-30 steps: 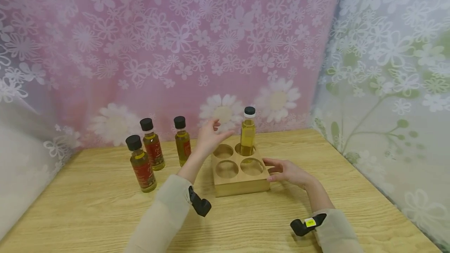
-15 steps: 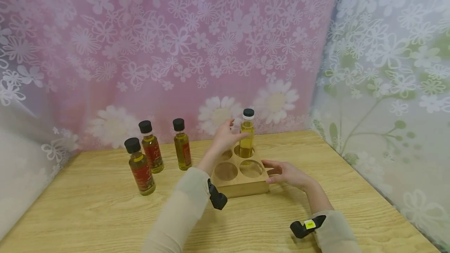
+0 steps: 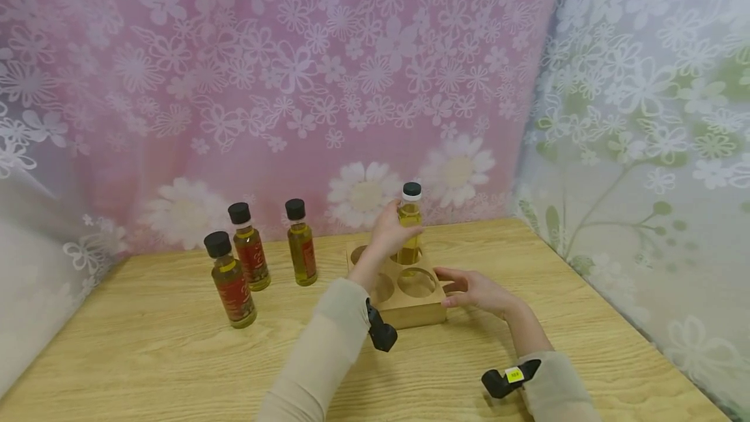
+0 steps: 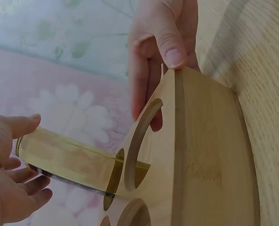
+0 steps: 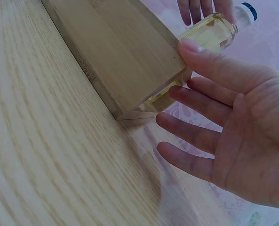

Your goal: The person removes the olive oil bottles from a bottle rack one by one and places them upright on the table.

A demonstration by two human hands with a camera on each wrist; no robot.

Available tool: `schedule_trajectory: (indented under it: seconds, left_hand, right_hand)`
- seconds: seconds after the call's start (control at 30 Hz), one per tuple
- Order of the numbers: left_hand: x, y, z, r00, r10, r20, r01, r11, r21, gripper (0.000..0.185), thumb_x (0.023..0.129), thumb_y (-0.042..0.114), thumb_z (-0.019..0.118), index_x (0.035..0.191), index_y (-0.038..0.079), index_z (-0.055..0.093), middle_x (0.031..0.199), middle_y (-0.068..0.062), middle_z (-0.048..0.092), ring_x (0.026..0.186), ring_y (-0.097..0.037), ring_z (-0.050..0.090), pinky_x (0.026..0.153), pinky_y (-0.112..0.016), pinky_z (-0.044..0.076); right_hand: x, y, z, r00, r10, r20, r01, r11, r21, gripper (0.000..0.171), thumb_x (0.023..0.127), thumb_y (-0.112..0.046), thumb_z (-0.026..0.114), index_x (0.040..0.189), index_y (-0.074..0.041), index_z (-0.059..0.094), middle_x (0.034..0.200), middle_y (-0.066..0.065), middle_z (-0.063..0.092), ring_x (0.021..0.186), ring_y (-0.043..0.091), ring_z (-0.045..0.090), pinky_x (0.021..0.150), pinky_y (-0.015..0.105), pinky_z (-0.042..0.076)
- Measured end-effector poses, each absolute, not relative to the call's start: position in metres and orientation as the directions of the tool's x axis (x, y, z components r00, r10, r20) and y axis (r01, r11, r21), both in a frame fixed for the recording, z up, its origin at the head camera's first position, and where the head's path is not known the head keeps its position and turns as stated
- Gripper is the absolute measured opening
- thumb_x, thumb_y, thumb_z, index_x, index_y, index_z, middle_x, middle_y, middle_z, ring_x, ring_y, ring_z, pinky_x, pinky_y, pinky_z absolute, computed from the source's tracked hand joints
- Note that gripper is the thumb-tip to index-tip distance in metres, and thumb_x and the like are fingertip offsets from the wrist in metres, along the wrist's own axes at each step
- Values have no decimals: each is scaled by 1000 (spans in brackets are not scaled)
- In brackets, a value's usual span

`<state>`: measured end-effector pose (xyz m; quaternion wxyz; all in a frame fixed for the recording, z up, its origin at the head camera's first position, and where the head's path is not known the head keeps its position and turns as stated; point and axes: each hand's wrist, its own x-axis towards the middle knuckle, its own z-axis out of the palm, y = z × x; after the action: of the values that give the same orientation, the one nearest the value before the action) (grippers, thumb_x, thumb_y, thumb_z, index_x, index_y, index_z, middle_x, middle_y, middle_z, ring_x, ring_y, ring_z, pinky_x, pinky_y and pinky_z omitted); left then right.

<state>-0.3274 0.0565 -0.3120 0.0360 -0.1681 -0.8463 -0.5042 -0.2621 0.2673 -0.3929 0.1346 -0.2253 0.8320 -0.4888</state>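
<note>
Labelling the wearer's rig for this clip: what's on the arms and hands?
Both hands, left hand and right hand, are bare: no gloves, and no rings visible. Both arms wear loose beige long sleeves, left sleeve and right sleeve. Each wrist carries a small black camera unit, left unit and right unit; the right one bears a yellow sticker, its print too small to read. No cables show.

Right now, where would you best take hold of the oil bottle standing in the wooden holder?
Probably round the bottle's bare middle, above the holder, coming from its left side. It stands upright with its base sunk in a hole, so only the upper body is free; the left hand already closes there.
</note>
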Motion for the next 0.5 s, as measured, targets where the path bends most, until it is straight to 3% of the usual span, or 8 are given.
schedule_trajectory:
  seconds: [0.23, 0.5]
  left_hand:
    - [-330, 64, -315, -957, 156, 246, 291, 470, 834, 61, 82, 23, 71, 134, 5, 45, 123, -12, 54, 111, -28, 52, 90, -43, 45]
    - [-330, 62, -315, -956, 154, 249, 293, 477, 829, 50, 83, 25, 72, 126, 8, 53, 119, -10, 55, 108, -27, 53, 90, -41, 45]
  right_hand:
    - [-263, 268, -394, -859, -512, 7, -256, 418, -872, 73, 87, -21, 66, 146, -2, 27, 145, 23, 30, 123, 42, 40, 95, 52, 39]
    - [-262, 268, -393, -864, -504, 1, -251, 428, -868, 74, 87, -22, 66, 145, -1, 26, 144, 23, 31, 122, 42, 41, 95, 53, 38]
